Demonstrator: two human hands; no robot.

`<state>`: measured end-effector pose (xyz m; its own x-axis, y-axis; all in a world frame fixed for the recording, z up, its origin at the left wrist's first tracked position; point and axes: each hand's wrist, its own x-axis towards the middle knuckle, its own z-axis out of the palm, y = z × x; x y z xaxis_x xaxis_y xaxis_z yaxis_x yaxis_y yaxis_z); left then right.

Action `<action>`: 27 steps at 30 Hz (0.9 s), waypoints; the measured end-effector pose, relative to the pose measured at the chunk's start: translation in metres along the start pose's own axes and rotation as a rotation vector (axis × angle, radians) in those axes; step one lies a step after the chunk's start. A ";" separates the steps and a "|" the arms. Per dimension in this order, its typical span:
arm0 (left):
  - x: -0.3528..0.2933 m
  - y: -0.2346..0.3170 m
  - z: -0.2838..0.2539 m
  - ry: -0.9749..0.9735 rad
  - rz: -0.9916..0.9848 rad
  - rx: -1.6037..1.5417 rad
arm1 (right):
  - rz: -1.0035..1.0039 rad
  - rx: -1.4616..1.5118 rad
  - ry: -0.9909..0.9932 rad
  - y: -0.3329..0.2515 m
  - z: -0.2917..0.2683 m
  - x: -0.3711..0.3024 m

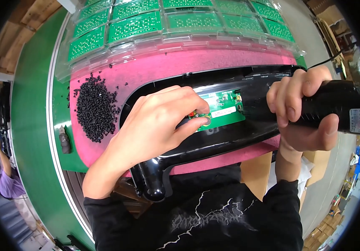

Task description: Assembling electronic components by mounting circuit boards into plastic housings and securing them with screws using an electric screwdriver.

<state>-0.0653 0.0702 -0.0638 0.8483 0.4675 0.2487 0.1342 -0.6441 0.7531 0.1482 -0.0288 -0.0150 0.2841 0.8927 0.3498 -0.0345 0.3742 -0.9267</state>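
Note:
A green circuit board with a white label strip lies inside a long black plastic housing. My left hand reaches over the housing, its thumb and forefinger pinched together at the board's left end. Bits of red and yellow show by those fingertips; what they pinch is mostly hidden. My right hand is wrapped round a thick black cylindrical electric screwdriver, held above the housing's right end. Its tip cannot be made out. A rounded black stub of the housing sticks out toward me, below my left wrist.
A heap of small black screws sits left of the housing on a pink mat. Clear plastic trays of green circuit boards stand along the back. A small dark object lies at left. Another person is at far left.

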 end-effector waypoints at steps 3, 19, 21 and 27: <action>0.000 0.000 -0.001 0.012 0.006 0.008 | 0.017 0.005 -0.009 0.001 0.000 0.000; -0.002 -0.001 -0.003 0.023 0.012 0.093 | 0.034 -0.014 0.008 0.001 -0.001 -0.002; -0.003 0.002 -0.004 0.067 0.010 0.093 | 0.045 0.015 -0.024 0.004 -0.001 0.000; 0.002 0.004 -0.015 0.267 0.047 0.299 | 0.066 -0.073 -0.027 0.004 0.005 0.001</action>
<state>-0.0706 0.0779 -0.0506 0.6994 0.5491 0.4576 0.2753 -0.7977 0.5365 0.1435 -0.0255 -0.0174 0.2579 0.9215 0.2905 0.0182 0.2960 -0.9550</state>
